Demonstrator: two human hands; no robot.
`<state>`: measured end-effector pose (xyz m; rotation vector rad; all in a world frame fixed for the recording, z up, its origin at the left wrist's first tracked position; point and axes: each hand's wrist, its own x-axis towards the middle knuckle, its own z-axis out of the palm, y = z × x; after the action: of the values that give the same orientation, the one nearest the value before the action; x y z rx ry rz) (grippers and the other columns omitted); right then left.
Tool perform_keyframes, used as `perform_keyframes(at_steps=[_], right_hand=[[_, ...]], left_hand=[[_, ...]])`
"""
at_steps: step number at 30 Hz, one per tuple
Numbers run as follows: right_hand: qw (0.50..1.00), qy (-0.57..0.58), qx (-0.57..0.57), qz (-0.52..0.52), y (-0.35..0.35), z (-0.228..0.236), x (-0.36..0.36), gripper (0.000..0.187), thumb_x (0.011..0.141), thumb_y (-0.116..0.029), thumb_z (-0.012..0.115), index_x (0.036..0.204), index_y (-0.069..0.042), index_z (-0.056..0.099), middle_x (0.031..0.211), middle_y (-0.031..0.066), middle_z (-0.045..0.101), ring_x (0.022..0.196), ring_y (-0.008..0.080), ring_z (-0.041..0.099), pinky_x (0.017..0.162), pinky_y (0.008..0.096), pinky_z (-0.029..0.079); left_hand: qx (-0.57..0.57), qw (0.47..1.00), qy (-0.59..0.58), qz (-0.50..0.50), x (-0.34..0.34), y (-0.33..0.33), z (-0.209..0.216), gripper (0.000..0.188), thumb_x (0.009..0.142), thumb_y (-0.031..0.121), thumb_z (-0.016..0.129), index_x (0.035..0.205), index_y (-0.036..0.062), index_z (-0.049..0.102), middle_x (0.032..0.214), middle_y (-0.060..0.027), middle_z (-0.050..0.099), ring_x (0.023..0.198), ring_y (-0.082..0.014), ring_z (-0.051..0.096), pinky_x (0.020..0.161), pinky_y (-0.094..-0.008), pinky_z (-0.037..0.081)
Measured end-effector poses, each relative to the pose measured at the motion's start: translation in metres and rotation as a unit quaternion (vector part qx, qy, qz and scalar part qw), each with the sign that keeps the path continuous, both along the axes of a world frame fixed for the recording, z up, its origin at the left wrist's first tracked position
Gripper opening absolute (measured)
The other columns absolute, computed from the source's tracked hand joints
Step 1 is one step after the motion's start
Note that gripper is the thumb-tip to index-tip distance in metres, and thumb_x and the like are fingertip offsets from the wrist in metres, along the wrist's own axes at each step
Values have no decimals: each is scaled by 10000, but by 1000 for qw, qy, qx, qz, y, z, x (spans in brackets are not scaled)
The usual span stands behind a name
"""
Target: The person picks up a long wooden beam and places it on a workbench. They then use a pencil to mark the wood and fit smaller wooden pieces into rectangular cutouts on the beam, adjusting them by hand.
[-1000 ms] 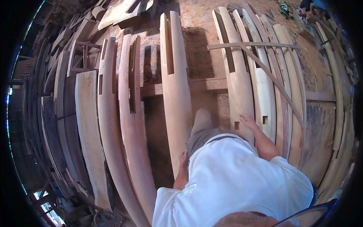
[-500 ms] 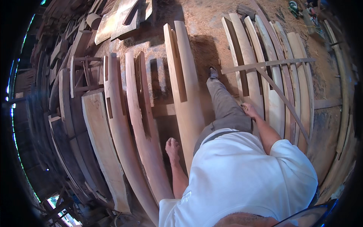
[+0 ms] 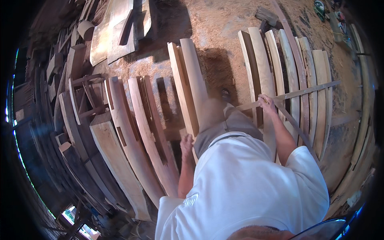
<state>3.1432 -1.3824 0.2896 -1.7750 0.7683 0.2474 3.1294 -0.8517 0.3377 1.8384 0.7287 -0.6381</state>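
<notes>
right hand [image 3: 268,105] brought nearer wooden strip [image 3: 312,89]
slim stick [image 3: 265,101] pinched in grip; left hand [image 3: 186,145] half-curled, contents unclear; shirt [image 3: 248,184] lettered

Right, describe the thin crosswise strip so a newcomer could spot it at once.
Find the group of long timbers on the person's right. By the right hand, a thin wooden strip lies across them. The timbers run lengthwise and a second strip slants back toward the person; this one runs nearly side to side.
</notes>
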Motion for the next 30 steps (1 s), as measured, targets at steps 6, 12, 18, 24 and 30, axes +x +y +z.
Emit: perform_keyframes(at_steps=[6, 12, 18, 24, 30], right_hand=[[989, 70, 76, -110, -3, -25, -60, 252, 1054, -273, 660, 1182, -64, 715, 890, -18, 660, 757, 71, 611, 649, 242, 503], [957, 146, 85, -235, 10, -16, -89, 270, 1029, -235, 672, 1215, -45, 720, 927, 14, 678, 809, 105, 628, 689, 278, 516], [956, 107, 90, -258, -6, -14, -20, 205, 1016, -231, 683, 1118, -55, 712, 891, -1, 654, 811, 107, 621, 679, 284, 496], [994, 110, -4, 14, -47, -18, 196, 332, 1041, -249, 663, 1291, -33, 692, 1022, 37, 708, 851, 129, 666, 803, 311, 552], [994, 89, 63, -12, -76, 33, 472, 439, 1082, -357, 618, 1328, 3, 673, 1095, 105, 739, 1005, 200, 706, 917, 356, 550]], left_hand=[[-3, 998, -21, -56, 168, -39, 29, 572, 1040, 397, 682, 1408, -35, 600, 1114, -114, 704, 983, -194, 680, 808, -346, 562], [5, 976, -13, -215, 245, -36, -39, 546, 1012, 405, 696, 1309, -53, 693, 1169, -191, 761, 1072, -265, 724, 946, -389, 556], [37, 958, 83, -273, 322, -65, -54, 548, 1004, 404, 712, 1322, -42, 688, 1162, -192, 762, 1020, -247, 721, 900, -383, 565], [33, 992, 112, -37, 372, -94, -15, 542, 1016, 377, 720, 1311, -74, 660, 1031, -123, 741, 893, -199, 695, 797, -355, 564], [-58, 989, 101, 94, 379, -110, -15, 623, 1030, 398, 691, 1403, -89, 583, 1203, -170, 711, 1037, -224, 680, 900, -374, 552]])
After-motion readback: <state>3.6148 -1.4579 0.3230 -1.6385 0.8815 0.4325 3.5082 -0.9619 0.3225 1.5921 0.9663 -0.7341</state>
